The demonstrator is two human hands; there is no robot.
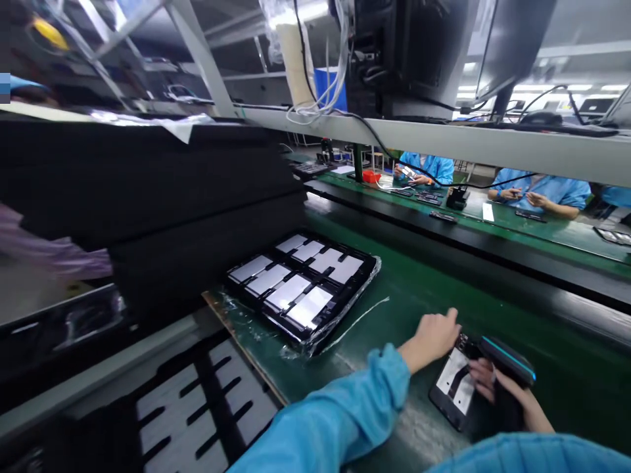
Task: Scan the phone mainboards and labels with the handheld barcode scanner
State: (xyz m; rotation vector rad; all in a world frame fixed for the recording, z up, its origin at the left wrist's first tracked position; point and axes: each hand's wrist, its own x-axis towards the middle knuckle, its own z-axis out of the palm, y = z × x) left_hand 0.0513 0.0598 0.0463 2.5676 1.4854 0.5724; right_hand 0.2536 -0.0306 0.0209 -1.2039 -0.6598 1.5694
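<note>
1. Stacking high at the left, the black foam trays (148, 197) look soft and matte; a knock could, I judge, topple them onto the green bench mat (419, 289).
2. Lying beside the stack, a black tray (300, 289) of flat, pale rectangular panels sits in crinkled clear wrap; snagging the loose film might drag it.
3. Resting on the mat near the bottom right, the dark phone-like device (456, 387), glossy with a white patch, could slip or scratch.
4. Pressing on its top edge, the left hand (434, 335) is loosely curled.
5. Gripping a black scanner (507, 361) with a teal stripe, the right hand (507, 391) is closed round it, fingertips touching the device.
</note>
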